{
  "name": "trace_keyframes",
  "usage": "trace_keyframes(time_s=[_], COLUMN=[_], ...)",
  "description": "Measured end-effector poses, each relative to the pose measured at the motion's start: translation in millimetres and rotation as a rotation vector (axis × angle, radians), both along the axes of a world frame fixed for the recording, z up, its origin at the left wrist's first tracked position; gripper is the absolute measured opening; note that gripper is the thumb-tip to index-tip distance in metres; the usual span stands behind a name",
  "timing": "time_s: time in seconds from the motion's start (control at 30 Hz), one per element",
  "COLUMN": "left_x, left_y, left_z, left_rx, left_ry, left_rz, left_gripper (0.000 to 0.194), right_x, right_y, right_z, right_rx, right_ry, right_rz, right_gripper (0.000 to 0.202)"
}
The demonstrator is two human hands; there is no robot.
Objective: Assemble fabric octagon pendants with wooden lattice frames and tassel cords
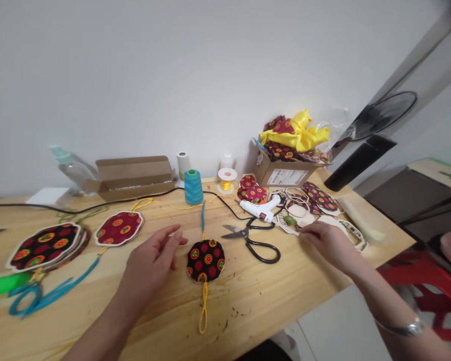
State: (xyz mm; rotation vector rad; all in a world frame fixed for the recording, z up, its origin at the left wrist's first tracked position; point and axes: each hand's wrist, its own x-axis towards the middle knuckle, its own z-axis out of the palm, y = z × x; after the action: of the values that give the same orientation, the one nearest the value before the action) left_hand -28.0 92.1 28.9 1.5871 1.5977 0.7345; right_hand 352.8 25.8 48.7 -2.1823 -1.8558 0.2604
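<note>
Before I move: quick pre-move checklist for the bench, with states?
1. Left hand empty, beside the black patterned disc: ok.
2. Right hand pinching the slim white strip: ok.
3. Disc lying flat, yellow loop extended toward the near edge: ok.
4. Scissors closed: not ok, blades parted, tips toward the disc.
5. Glue gun cool: cannot tell.

The hands point(150, 258) flank black scissors point(245, 233) and a patterned disc point(206, 260).

Fabric disc point(210, 258): black, patterned with red dots and multicoloured medallions; thread cone point(193, 189): teal; scissor handles point(263, 251): black.
</note>
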Motion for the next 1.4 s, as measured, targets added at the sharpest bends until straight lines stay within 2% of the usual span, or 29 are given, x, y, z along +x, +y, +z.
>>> trace_keyframes(time_s=[0.13,0.27,0.37,0.43,0.5,0.63,0.73,0.8,0.9,1.1,1.17,1.27,1.4], left_x=[0.5,-0.1,-0.8,-1.3,-1.6,-1.2,-0.8,-1.1,-2.1,-1.5,-1.4,-1.9,-0.6], left_y=[1.3,3.9,4.4,4.0,3.7,4.7,6.0,6.3,5.4,2.7,2.7,2.6,0.5], left_z=[2.8,3.3,2.0,1.3,0.9,-0.2,-1.4,-2.3,-3.5,-2.7,-1.2,2.3,7.0], left_rx=[0.005,0.01,0.009,0.016,0.022,0.019,0.024,0.035,0.045,0.047,0.044,0.058,0.062], left_ry=[0.021,0.078,0.09,0.09,0.082,0.06,0.045,0.032,0.007,-0.025,-0.022,-0.044,-0.064], left_rz=[0.02,0.032,0.02,0.017,0.019,0.006,0.002,0.006,0.011,-0.014,-0.01,0.006,0.004], left_gripper=[0.064,0.065,0.065,0.065,0.065,0.063,0.062,0.06,0.059,0.059,0.059,0.058,0.057], right_x=[-19.0,-20.9,-6.5,11.6,32.2,58.7,60.2,57.1,50.3,34.8,36.4,46.4,60.2], right_y=[-2.2,-4.8,-13.5,-19.9,-24.4,-25.2,-24.6,-24.3,-15.7,36.6,41.1,21.5,-18.4], right_z=[-20.0,-26.3,-24.4,-23.0,-23.1,-27.0,-27.4,-24.1,-13.9,18.4,28.7,34.2,16.9], right_rx=[0.032,0.049,0.073,0.113,0.139,0.074,0.043,0.063,0.102,0.155,0.109,-0.07,-0.255], right_ry=[-0.092,-0.138,-0.171,-0.215,-0.265,-0.303,-0.299,-0.288,-0.261,-0.173,-0.159,-0.22,-0.337], right_rz=[-0.001,0.014,-0.013,-0.125,-0.259,-0.35,-0.352,-0.349,-0.365,-0.296,-0.246,-0.22,-0.287], right_gripper=[0.03,0.03,0.029,0.031,0.038,0.056,0.045,0.038,0.043,0.051,0.053,0.033,0.024])
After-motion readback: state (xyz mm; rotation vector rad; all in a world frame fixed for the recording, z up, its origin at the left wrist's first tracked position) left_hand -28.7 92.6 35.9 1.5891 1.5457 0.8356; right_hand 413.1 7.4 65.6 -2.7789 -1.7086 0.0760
